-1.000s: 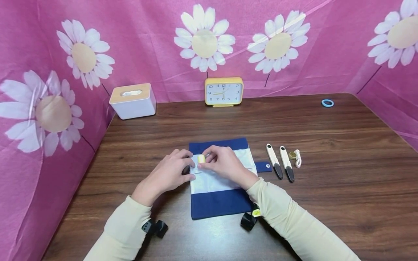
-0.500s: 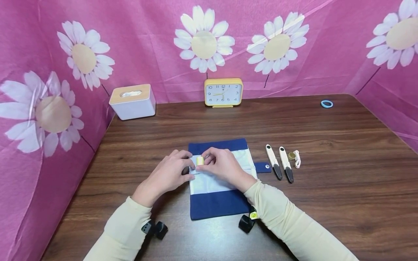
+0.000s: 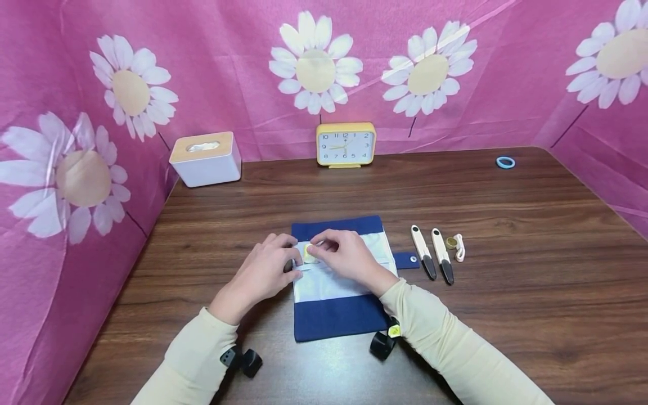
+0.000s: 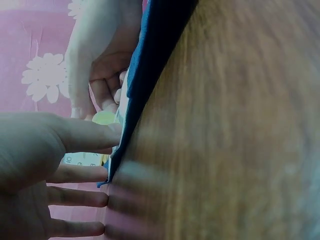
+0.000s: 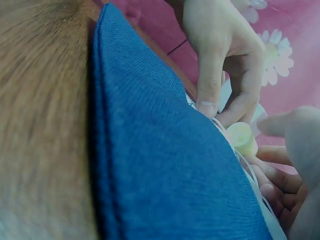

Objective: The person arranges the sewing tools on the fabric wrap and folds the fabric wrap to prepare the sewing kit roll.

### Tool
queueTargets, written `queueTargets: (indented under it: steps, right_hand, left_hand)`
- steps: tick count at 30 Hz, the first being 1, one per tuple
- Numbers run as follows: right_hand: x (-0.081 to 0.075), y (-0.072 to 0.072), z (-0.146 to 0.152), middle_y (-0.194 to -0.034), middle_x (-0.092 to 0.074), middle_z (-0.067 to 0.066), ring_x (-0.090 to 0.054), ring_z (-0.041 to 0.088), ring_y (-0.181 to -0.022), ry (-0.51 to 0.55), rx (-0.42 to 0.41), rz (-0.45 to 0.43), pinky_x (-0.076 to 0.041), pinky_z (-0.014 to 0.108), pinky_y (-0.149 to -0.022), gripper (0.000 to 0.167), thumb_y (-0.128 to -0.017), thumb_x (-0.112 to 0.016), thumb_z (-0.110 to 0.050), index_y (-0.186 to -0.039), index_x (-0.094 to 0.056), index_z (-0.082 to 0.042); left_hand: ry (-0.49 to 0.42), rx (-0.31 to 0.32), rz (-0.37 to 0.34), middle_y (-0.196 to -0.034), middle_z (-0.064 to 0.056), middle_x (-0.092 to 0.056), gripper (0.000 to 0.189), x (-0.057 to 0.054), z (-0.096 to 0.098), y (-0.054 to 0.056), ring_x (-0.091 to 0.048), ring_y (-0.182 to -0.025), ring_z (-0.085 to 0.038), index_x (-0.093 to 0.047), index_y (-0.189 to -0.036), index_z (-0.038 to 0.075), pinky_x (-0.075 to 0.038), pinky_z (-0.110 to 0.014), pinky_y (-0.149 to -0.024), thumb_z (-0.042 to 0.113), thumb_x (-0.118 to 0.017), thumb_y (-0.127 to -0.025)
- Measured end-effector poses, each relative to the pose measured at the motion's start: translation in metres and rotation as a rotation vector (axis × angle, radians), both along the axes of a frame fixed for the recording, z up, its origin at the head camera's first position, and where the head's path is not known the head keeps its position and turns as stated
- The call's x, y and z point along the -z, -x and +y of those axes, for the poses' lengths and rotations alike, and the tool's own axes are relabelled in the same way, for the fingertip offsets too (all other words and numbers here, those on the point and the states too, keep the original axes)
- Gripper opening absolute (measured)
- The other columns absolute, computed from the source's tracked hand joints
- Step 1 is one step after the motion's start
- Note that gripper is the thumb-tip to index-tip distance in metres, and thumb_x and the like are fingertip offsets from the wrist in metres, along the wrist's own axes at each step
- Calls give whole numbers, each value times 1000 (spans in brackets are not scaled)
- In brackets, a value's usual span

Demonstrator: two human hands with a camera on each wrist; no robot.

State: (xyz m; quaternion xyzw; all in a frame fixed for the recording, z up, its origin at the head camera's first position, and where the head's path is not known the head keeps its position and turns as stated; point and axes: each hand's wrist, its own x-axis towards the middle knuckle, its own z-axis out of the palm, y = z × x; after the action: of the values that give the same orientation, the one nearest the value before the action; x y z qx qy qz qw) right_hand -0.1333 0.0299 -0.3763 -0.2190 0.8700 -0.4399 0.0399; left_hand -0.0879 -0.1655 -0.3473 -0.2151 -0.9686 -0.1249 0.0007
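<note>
A small yellow-and-white cylinder (image 3: 307,254) stands at the left part of the white pocket strip on a navy cloth pouch (image 3: 339,320). My right hand (image 3: 346,256) holds it between thumb and fingers, the thumb lying across its top in the head view. In the right wrist view, the cylinder's pale yellow-green end (image 5: 241,137) shows beside the white cloth edge. My left hand (image 3: 263,270) touches the pouch's left edge with thumb and fingertips. Those fingers (image 4: 80,196) stretch straight past the edge in the left wrist view.
Right of the pouch's snap strap (image 3: 406,260) lie two white-and-black slim tools (image 3: 423,252), a small round gold disc (image 3: 451,242) and a looped white cord (image 3: 459,248). Behind stand a tissue box (image 3: 205,159) and a yellow clock (image 3: 346,144). A blue ring (image 3: 505,162) lies back right.
The yellow-and-white cylinder has shifted slightly left and down at the pocket strip, and my right thumb has come over its top. My left hand stays at the pouch's left edge.
</note>
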Motion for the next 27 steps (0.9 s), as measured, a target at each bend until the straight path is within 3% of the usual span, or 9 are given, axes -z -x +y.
queueTargets:
  steps: [10,27]
  right_hand:
    - [4,1,0,-84,-76,0,-61,6,-72,19,9,9,-49,23,-68,14,-91,-76,-20,-101,-78,-11]
    - [4,1,-1,-80,-74,-4,-59,5,-69,1,7,39,-47,23,-66,13,-89,-78,-23,-97,-78,-13]
  left_hand:
    - [-16,-5,25,-127,-11,-65,8,1,0,-2,-57,-116,-30,-74,-88,16,-50,-51,-88,22,-80,-86]
    - [-90,25,39,-117,-9,-65,11,0,-3,0,-61,-103,-25,-72,-89,14,-52,-47,-83,20,-80,-85]
